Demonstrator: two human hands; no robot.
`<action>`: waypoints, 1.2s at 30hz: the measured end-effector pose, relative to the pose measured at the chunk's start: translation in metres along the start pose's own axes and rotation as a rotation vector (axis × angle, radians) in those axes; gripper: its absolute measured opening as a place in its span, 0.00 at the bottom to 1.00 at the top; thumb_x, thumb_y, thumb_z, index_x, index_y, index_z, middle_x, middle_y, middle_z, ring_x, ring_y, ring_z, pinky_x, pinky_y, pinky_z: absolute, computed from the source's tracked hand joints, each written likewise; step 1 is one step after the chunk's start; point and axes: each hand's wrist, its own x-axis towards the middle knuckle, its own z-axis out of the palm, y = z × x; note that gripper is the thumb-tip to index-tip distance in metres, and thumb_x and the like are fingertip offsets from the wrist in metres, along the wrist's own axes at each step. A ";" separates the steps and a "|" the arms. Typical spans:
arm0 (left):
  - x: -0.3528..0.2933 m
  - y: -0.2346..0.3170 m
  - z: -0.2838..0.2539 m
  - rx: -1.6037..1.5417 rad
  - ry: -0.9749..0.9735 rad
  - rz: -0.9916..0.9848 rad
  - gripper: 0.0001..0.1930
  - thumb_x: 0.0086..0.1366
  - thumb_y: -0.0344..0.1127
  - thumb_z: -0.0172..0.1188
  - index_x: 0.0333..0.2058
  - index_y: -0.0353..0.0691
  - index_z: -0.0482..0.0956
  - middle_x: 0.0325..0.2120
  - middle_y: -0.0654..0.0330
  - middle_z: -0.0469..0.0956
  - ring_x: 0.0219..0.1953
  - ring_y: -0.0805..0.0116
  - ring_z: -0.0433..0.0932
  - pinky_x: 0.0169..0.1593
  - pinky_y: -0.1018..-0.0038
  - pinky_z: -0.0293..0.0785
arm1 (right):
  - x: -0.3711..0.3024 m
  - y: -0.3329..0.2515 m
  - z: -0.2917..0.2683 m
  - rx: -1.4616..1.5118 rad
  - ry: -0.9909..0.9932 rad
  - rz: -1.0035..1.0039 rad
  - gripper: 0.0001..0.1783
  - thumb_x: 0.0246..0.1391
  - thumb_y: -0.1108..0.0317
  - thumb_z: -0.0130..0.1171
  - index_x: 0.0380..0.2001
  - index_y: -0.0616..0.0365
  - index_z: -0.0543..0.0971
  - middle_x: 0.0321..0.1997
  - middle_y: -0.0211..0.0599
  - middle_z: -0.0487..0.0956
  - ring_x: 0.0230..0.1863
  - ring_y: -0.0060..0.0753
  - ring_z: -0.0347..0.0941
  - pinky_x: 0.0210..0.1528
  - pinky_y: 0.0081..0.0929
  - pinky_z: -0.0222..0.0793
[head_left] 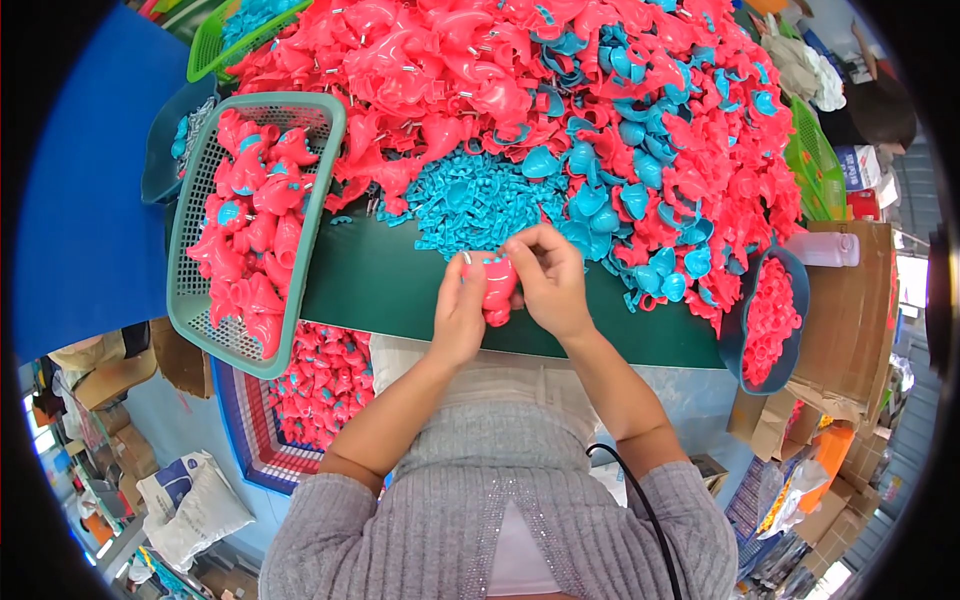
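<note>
Between my two hands, just above the front of the green table, is a glossy red-pink plastic piece [498, 290] with a little blue at its top. My left hand [460, 312] grips its left side, and a small metal pin shows near the fingertips. From the right, my right hand [548, 278] pinches the piece near its upper edge; whether a smaller part sits in those fingers is hidden. Right behind my hands lies a heap of small blue plastic parts [462, 200]. Blue cup-shaped pieces [590, 200] are spread to the right of it.
A large pile of red-pink plastic shells [430, 60] covers the table's back. At left stands a green-grey basket [325, 190] of red-and-blue pieces. A dark bowl [795, 350] of small pink parts sits at the right edge. Below left is a blue-rimmed crate [232, 425] with more pieces.
</note>
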 end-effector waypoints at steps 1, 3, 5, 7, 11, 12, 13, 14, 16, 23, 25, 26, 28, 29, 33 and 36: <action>0.002 0.001 -0.002 -0.018 0.050 0.021 0.14 0.72 0.44 0.43 0.43 0.37 0.64 0.27 0.56 0.74 0.24 0.70 0.75 0.28 0.77 0.72 | 0.005 -0.003 0.004 0.003 -0.002 -0.001 0.06 0.59 0.71 0.54 0.32 0.63 0.74 0.31 0.33 0.78 0.29 0.18 0.72 0.28 0.19 0.69; 0.008 0.007 -0.006 0.029 0.086 0.083 0.14 0.72 0.43 0.42 0.41 0.37 0.65 0.24 0.56 0.74 0.21 0.70 0.74 0.27 0.75 0.73 | 0.019 -0.014 0.012 -0.117 -0.123 0.071 0.07 0.58 0.70 0.56 0.31 0.63 0.76 0.31 0.33 0.78 0.31 0.18 0.72 0.30 0.20 0.69; 0.019 0.010 -0.018 0.020 0.193 0.176 0.14 0.72 0.44 0.42 0.41 0.36 0.65 0.25 0.55 0.74 0.21 0.69 0.74 0.27 0.72 0.74 | 0.048 0.004 0.013 -0.355 0.023 -0.298 0.06 0.55 0.71 0.58 0.31 0.63 0.77 0.32 0.36 0.79 0.31 0.27 0.75 0.32 0.24 0.70; 0.024 0.018 -0.029 0.011 0.227 0.226 0.16 0.72 0.45 0.43 0.40 0.36 0.66 0.27 0.54 0.75 0.22 0.69 0.74 0.28 0.70 0.75 | 0.068 0.001 0.012 -0.700 0.195 -0.683 0.05 0.52 0.72 0.59 0.32 0.62 0.78 0.33 0.41 0.79 0.33 0.40 0.76 0.36 0.28 0.70; 0.024 0.032 -0.047 -0.094 0.288 0.209 0.21 0.72 0.49 0.41 0.43 0.33 0.68 0.31 0.52 0.75 0.27 0.67 0.73 0.35 0.69 0.74 | 0.080 -0.010 -0.017 -1.075 0.294 -0.631 0.08 0.47 0.72 0.62 0.32 0.60 0.79 0.36 0.41 0.78 0.40 0.47 0.72 0.42 0.37 0.68; 0.025 0.032 -0.049 -0.176 0.265 0.136 0.22 0.72 0.50 0.41 0.45 0.33 0.68 0.33 0.53 0.75 0.29 0.67 0.73 0.36 0.69 0.74 | 0.081 -0.010 -0.025 -1.076 0.292 -0.633 0.08 0.47 0.72 0.62 0.32 0.60 0.79 0.36 0.41 0.78 0.40 0.47 0.72 0.42 0.37 0.68; 0.026 0.031 -0.051 -0.257 0.242 0.062 0.24 0.72 0.51 0.41 0.46 0.33 0.68 0.34 0.53 0.74 0.31 0.67 0.73 0.37 0.69 0.74 | 0.082 -0.009 -0.031 -1.145 0.327 -0.630 0.09 0.46 0.72 0.62 0.34 0.60 0.79 0.37 0.42 0.78 0.40 0.47 0.72 0.41 0.38 0.68; 0.025 0.028 -0.053 -0.307 0.179 0.048 0.23 0.71 0.51 0.42 0.48 0.34 0.68 0.38 0.53 0.74 0.34 0.66 0.73 0.41 0.68 0.73 | 0.083 -0.008 -0.035 -1.214 0.364 -0.625 0.10 0.46 0.72 0.62 0.35 0.60 0.79 0.38 0.42 0.78 0.40 0.47 0.71 0.41 0.39 0.68; 0.025 0.023 -0.047 -0.309 0.163 0.036 0.22 0.71 0.50 0.43 0.49 0.34 0.67 0.39 0.53 0.73 0.35 0.65 0.73 0.43 0.67 0.73 | 0.085 -0.006 -0.033 -1.294 0.324 -0.600 0.11 0.46 0.73 0.61 0.36 0.60 0.79 0.41 0.43 0.77 0.41 0.48 0.71 0.43 0.39 0.68; 0.025 0.009 -0.034 -0.189 0.072 0.058 0.20 0.70 0.44 0.48 0.52 0.36 0.62 0.39 0.53 0.73 0.35 0.66 0.74 0.42 0.67 0.73 | 0.073 0.004 -0.022 -0.997 0.099 -0.784 0.14 0.45 0.78 0.59 0.39 0.64 0.77 0.51 0.50 0.74 0.50 0.53 0.70 0.54 0.39 0.67; 0.022 0.004 -0.037 -0.126 0.068 0.088 0.18 0.71 0.43 0.47 0.51 0.36 0.62 0.37 0.52 0.74 0.34 0.66 0.75 0.42 0.67 0.74 | 0.075 0.001 -0.031 -0.981 0.194 -0.814 0.12 0.45 0.78 0.59 0.37 0.64 0.77 0.45 0.47 0.77 0.44 0.51 0.72 0.49 0.39 0.68; 0.020 0.001 -0.039 -0.009 0.108 0.129 0.17 0.71 0.43 0.46 0.49 0.35 0.63 0.36 0.51 0.74 0.31 0.65 0.76 0.39 0.68 0.74 | 0.077 -0.002 -0.040 -1.042 0.256 -0.825 0.11 0.46 0.78 0.59 0.36 0.63 0.77 0.41 0.45 0.78 0.41 0.49 0.73 0.46 0.39 0.69; 0.019 -0.007 -0.043 0.110 0.142 0.169 0.16 0.71 0.43 0.45 0.46 0.34 0.64 0.35 0.50 0.75 0.29 0.64 0.76 0.36 0.69 0.74 | 0.081 -0.013 -0.052 -1.097 0.390 -0.891 0.07 0.47 0.78 0.60 0.33 0.62 0.79 0.31 0.40 0.79 0.35 0.45 0.73 0.38 0.37 0.68; 0.020 -0.012 -0.046 0.150 0.168 0.229 0.16 0.72 0.43 0.44 0.45 0.34 0.63 0.34 0.49 0.75 0.27 0.63 0.76 0.33 0.70 0.74 | 0.083 -0.018 -0.057 -1.097 0.395 -0.890 0.07 0.47 0.78 0.60 0.33 0.62 0.79 0.31 0.40 0.79 0.35 0.45 0.73 0.38 0.37 0.68; 0.019 -0.024 -0.049 0.227 0.198 0.360 0.17 0.70 0.44 0.46 0.43 0.34 0.63 0.25 0.51 0.75 0.23 0.66 0.76 0.29 0.72 0.74 | 0.085 -0.035 -0.072 -1.083 0.570 -0.888 0.05 0.48 0.76 0.61 0.32 0.62 0.79 0.30 0.41 0.79 0.34 0.44 0.72 0.37 0.34 0.68; 0.018 -0.025 -0.048 0.306 0.146 0.352 0.18 0.70 0.45 0.48 0.43 0.33 0.63 0.25 0.51 0.75 0.23 0.66 0.76 0.28 0.74 0.73 | 0.081 -0.041 -0.073 -1.092 0.519 -0.844 0.06 0.48 0.76 0.61 0.33 0.62 0.80 0.30 0.40 0.79 0.34 0.39 0.74 0.38 0.33 0.68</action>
